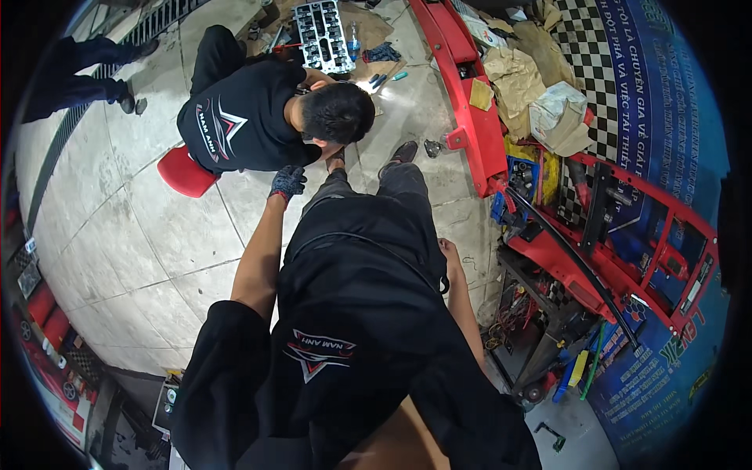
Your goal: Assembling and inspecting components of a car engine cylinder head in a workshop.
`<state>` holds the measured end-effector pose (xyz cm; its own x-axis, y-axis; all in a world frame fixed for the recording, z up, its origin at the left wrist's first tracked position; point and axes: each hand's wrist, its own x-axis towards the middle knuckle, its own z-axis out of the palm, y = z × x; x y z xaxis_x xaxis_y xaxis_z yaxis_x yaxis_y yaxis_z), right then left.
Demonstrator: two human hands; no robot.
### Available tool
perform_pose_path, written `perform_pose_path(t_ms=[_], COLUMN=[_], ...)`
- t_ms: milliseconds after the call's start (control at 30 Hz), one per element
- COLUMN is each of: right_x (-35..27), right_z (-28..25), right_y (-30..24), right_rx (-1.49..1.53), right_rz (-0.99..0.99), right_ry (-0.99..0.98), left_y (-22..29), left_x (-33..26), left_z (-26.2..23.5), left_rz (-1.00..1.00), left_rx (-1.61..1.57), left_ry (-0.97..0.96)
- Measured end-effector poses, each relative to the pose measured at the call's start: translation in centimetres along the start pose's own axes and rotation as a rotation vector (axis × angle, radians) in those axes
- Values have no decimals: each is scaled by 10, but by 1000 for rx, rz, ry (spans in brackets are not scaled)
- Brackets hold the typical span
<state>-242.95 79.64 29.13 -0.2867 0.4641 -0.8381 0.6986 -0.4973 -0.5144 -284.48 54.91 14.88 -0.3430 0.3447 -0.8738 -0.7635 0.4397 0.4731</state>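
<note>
My left hand [288, 182], in a dark knitted work glove, hangs beside my left thigh, close behind a crouching person [243, 117]. Its fingers look loosely bent and apart, and nothing shows in them. My right hand [450, 258] is bare and hangs by my right hip, near the edge of my black shirt. Its fingers are mostly hidden, so its grip is unclear. Past the crouching person lies a silver engine cylinder head [323, 37] on the floor.
The crouching person sits by a red stool seat [186, 172]. A red steel frame [470, 110] runs along my right, holding crumpled brown paper [513, 82] and a blue bin [521, 182]. A clear bottle [354, 43] stands near the cylinder head. Another person's legs [86, 74] are at far left.
</note>
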Motion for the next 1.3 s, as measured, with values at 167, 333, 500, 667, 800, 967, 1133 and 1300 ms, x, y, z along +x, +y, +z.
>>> perform_pose_path(t_ms=[167, 333, 500, 667, 800, 967, 1133, 1300], right_x=[4, 3, 8, 7, 3, 0, 5, 14], right_z=[-2, -1, -1, -4, -4, -3, -6, -4], right_y=[3, 2, 12, 22, 16, 8, 7, 6], right_rx=[-26, -49, -45, 175, 16, -72, -87, -77], right_rz=[-17, -13, -6, -37, -52, -15, -3, 7], right_ry=[1, -14, -6, -73, -70, -23, -18, -25], left_y=[0, -4, -7, -3, -10, -12, -6, -15], left_x=[1, -1, -5, -10, -7, -1, 2, 6], left_z=[-6, -12, -12, -6, -5, -6, -5, -13], left_rz=[4, -48, -72, -68, -28, 66, 76, 203], left_rx=[2, -40, 58, 98, 51, 193, 239, 304], left_ry=[3, 22, 55, 14, 13, -63, -71, -8])
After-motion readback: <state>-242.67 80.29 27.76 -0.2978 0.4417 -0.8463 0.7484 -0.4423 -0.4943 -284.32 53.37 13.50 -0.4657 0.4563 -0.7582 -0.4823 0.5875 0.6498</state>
